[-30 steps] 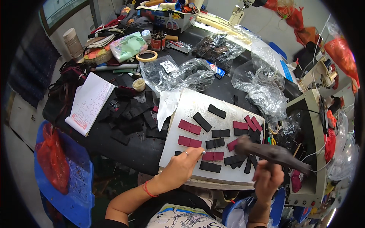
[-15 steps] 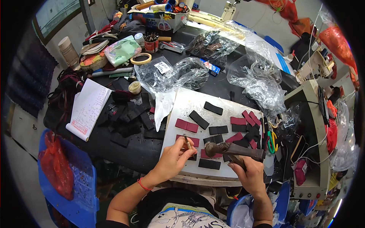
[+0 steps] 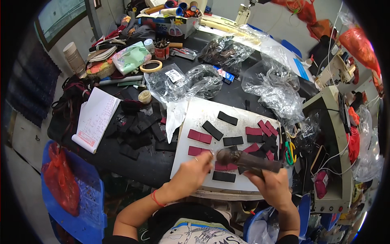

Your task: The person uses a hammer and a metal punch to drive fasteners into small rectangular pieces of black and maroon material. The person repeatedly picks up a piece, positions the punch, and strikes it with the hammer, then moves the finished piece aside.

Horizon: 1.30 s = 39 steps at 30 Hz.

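My right hand (image 3: 274,185) is closed round the short handle of a hammer (image 3: 260,161), whose dark, worn head lies level above the white board (image 3: 183,164). Beside the hammer's rounded end, my left hand (image 3: 191,175) is pinched, its fingertips smeared by motion. The slim metal punch between those fingers is hardly visible now. Under and around both hands lie flat fabric pieces, such as a maroon piece (image 3: 199,136) and a black piece (image 3: 224,176). The hammer partly covers another maroon piece (image 3: 226,166).
Black strips (image 3: 136,136) are heaped left of the board, near an open notebook (image 3: 96,118). Clear plastic bags (image 3: 274,87) lie behind it. Green-handled scissors (image 3: 289,152) rest at its right edge. A blue chair (image 3: 87,183) holding a red bag (image 3: 61,179) stands lower left.
My left hand has shifted right, toward the hammer head, and turned so the punch shows less. The hammer has tilted slightly and stays in my right hand.
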Tool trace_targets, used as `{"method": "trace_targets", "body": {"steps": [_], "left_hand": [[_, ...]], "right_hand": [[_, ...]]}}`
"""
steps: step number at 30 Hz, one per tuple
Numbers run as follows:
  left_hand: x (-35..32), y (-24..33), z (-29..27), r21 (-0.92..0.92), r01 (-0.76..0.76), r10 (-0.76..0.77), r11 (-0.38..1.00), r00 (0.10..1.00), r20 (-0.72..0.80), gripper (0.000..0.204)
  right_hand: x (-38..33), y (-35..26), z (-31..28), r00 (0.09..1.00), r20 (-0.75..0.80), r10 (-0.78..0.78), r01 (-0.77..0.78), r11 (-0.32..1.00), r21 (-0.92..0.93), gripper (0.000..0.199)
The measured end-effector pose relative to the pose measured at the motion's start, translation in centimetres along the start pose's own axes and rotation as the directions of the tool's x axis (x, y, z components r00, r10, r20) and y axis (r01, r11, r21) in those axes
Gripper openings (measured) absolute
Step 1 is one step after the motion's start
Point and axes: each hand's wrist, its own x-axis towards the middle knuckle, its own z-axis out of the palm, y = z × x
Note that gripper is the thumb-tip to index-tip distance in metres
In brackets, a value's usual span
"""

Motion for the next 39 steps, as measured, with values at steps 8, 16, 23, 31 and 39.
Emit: {"method": "trace_targets", "body": {"steps": [8, 16, 23, 31, 39], "left_hand": [[-1.3, -1.7, -3.1, -0.563, 0.128, -0.295, 0.817, 0.93, -0.217, 0.021], [-2.7, -2.6, -3.4, -0.54, 0.226, -0.344, 0.811, 0.931, -0.127, 0.023], [-2.4, -2.4, -3.6, -0.47, 0.253, -0.339, 0.846, 0.935, -0.108, 0.02], [-2.6, -2.4, -3.6, -0.283, 0.17, -0.213, 0.944, 0.969, -0.129, 0.016], [-2.8, -1.3, -2.9, 0.19, -0.111, 0.131, 0.976, 0.987, -0.094, 0.021]], "right_hand": [[-1.0, -0.5, 4.5, 0.994, 0.109, 0.019, -0.031, 0.994, 0.108, 0.034], [0.2, -1.5, 5.5, 0.955, 0.296, 0.0, -0.009, 1.0, 0.029, 0.036], [0.3, -1.4, 5.4, 0.947, 0.322, 0.012, -0.022, 0.999, 0.029, 0.035], [0.3, -1.2, 5.3, 0.957, 0.289, 0.022, -0.045, 0.996, 0.073, 0.032], [2.3, -2.7, 0.7, 1.0, 0.006, 0.009, -0.01, 0.958, 0.288, 0.021]]}}
